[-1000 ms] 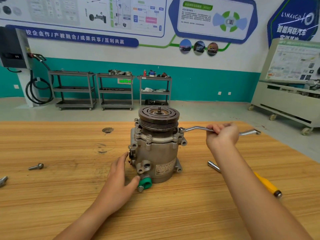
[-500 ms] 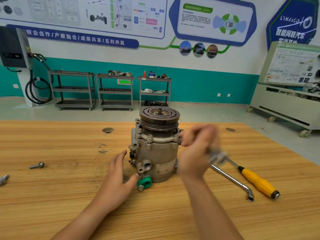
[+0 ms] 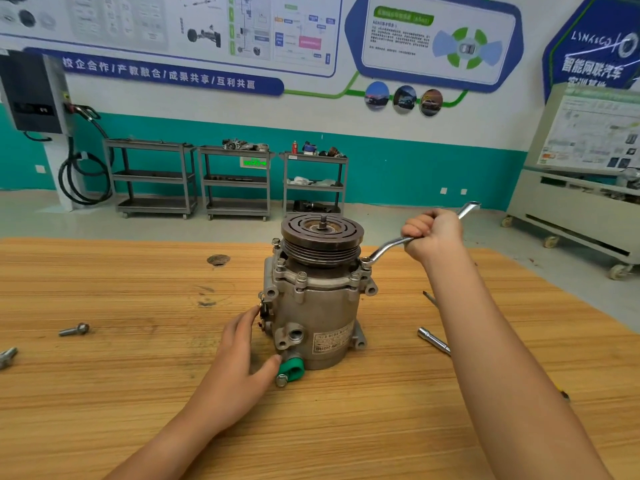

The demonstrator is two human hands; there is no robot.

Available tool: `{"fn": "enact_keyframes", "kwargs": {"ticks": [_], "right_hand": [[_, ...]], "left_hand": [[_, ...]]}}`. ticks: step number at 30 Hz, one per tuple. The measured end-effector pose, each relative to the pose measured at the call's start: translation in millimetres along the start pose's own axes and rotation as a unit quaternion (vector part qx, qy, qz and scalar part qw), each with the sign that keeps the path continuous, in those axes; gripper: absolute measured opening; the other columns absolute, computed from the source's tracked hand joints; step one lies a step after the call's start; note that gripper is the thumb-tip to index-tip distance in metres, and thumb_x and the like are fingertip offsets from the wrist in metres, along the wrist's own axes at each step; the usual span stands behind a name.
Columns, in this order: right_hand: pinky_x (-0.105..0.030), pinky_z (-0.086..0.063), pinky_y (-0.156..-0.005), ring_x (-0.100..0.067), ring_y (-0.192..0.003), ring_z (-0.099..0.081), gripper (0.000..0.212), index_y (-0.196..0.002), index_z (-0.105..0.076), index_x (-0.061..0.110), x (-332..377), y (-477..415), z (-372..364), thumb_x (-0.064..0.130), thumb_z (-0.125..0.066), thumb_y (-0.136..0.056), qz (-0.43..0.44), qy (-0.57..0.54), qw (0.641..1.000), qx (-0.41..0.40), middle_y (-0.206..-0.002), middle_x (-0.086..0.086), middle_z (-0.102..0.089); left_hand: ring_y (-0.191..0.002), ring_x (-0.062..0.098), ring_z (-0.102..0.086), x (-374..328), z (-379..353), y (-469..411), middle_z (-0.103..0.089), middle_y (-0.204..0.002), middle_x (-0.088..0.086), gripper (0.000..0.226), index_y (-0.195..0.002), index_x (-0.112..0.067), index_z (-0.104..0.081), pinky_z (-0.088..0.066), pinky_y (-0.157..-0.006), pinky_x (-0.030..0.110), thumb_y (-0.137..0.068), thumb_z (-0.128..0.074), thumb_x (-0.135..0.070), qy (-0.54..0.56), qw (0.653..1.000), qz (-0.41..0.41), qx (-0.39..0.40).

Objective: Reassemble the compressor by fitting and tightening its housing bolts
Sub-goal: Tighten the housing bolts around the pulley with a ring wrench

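the compressor (image 3: 317,306) stands upright near the middle of the wooden table (image 3: 138,410), with the clutch pulley (image 3: 322,230) uppermost.

handling (judged): cast metal body, heavy and rigid, with no give under the hand. it is tall on a small base, so side load from a tool may tip it or turn it on the table. bare metal may be slick. take hold low on the housing wall or at the cast lugs. avoid the pulley, which may rotate, and the green cap (image 3: 291,367).

left hand (image 3: 242,362): fingers extended against the lower left side of the housing, thumb touching the green cap. it braces and grips nothing.

right hand (image 3: 434,233): fingers curled tight round the shank of the ring spanner (image 3: 388,249). the ring sits over a bolt at the right of the top flange.

counts:
- compressor: one.
- ring spanner: one.
- housing bolts (image 3: 301,276) in the flange: four heads exposed, one more under the ring. any on the far side are hidden.
- loose bolts (image 3: 74,329) at the table's left: two, one cut by the frame edge.
- socket bar (image 3: 433,339): one, partly behind the right forearm.
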State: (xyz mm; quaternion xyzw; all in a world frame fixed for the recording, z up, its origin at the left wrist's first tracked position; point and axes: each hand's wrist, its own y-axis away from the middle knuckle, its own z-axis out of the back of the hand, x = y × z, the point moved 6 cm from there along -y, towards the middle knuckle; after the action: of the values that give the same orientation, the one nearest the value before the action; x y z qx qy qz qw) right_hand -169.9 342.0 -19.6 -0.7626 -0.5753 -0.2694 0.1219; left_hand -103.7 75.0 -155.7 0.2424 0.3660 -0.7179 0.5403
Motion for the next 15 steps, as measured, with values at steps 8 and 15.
{"fn": "enact_keyframes", "kwargs": {"ticks": [8,15], "right_hand": [[-0.014,-0.014,-0.028,-0.008,-0.024,-0.017,0.039,-0.059,-0.028,0.017,-8,-12,-4,0.015,-0.031,-0.098,-0.033,-0.006,0.999,0.019,-0.033,0.006,-0.02],[-0.014,-0.012,-0.029,-0.008,-0.024,-0.016,0.038,-0.06,-0.026,0.018,-2,-12,2,0.014,-0.029,-0.097,-0.005,0.004,1.0,0.003,-0.032,0.006,-0.018]], "left_hand": [[-0.136,0.011,-0.024,1,2,1,-0.014,-0.15,-0.008,0.077,-0.147,-0.028,-0.009,-0.024,-0.112,0.029,-0.089,-0.059,-0.031,0.001,1.0,0.002,-0.001],[-0.135,0.01,-0.025,0,0,2,-0.013,-0.15,-0.01,0.077,-0.147,-0.031,-0.008,-0.025,-0.11,0.028,-0.089,-0.058,-0.033,0.0,1.0,0.003,0.006]]}}
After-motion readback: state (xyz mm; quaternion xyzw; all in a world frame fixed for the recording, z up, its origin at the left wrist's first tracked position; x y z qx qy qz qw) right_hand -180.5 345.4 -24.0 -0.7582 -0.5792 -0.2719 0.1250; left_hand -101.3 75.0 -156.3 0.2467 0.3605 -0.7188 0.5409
